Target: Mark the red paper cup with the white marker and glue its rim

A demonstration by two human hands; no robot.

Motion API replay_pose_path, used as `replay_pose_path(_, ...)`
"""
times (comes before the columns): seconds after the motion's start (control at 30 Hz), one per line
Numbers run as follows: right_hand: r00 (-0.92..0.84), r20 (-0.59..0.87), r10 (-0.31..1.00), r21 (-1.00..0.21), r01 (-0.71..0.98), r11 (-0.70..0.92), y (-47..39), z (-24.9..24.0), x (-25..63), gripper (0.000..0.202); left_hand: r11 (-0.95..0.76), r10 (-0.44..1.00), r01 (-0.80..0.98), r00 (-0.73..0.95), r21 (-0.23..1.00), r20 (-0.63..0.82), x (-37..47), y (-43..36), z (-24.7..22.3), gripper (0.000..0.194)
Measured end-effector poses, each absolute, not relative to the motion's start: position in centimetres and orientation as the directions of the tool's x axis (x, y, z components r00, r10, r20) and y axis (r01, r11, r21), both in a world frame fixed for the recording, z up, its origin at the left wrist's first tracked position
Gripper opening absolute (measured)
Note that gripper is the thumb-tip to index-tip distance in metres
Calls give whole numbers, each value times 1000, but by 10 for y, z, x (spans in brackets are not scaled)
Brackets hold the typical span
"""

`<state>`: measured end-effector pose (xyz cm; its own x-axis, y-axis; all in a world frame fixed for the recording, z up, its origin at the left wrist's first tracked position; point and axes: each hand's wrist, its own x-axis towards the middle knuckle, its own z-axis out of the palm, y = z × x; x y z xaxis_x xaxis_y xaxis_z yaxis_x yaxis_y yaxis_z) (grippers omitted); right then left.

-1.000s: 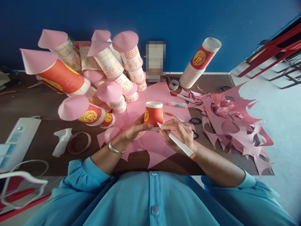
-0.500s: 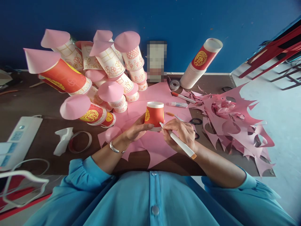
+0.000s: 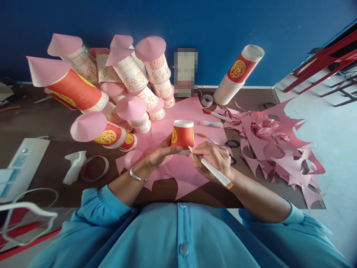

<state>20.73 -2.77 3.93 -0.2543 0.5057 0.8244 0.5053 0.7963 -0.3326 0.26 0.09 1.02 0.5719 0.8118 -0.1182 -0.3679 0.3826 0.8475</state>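
My left hand point(image 3: 162, 153) grips a red paper cup point(image 3: 183, 136) with yellow emblems, its thumb lying across the lower front. The cup's white base end points up and its lower edge is partly behind my fingers. In my right hand point(image 3: 213, 158) is a white marker point(image 3: 213, 171) with an orange end, held like a pen. Its tip meets the lower right side of the cup or stops just short; I cannot tell which. Below both hands lie pink paper sheets point(image 3: 192, 182).
Decorated cup towers with pink cone tops point(image 3: 131, 108) crowd the left back. A tall cup stack point(image 3: 227, 89) stands at the back right, beside a tape roll point(image 3: 206, 100). Pink paper scraps point(image 3: 279, 145), scissors point(image 3: 232, 144), a glue stick point(image 3: 211, 124) and a power strip point(image 3: 26, 163) surround the work area.
The marker tip has shifted very slightly down and left along the cup's lower side. Both hands keep their hold, and the cup stays almost in place.
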Motion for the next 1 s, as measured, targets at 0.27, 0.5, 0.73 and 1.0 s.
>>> replay_pose_path(0.27, -261, 832, 489, -326, 483, 813, -28, 43, 210, 17, 341, 817, -335, 567, 878, -100, 1, 1, 10, 64)
replay_pose_path(0.5, -278, 823, 495, -317, 498, 807, -28, 42, 209, 16, 359, 812, -332, 571, 872, -117, 0, 0, 10, 51)
replay_pose_path(0.73, -280, 817, 504, -323, 502, 802, -28, 41, 209, 16, 358, 817, -325, 563, 875, -125, 1, 0, 11, 47)
replay_pose_path(1.0, -281, 803, 525, -355, 482, 801, -29, 37, 209, 20, 335, 817, -324, 568, 885, -101, 1, 2, 8, 48)
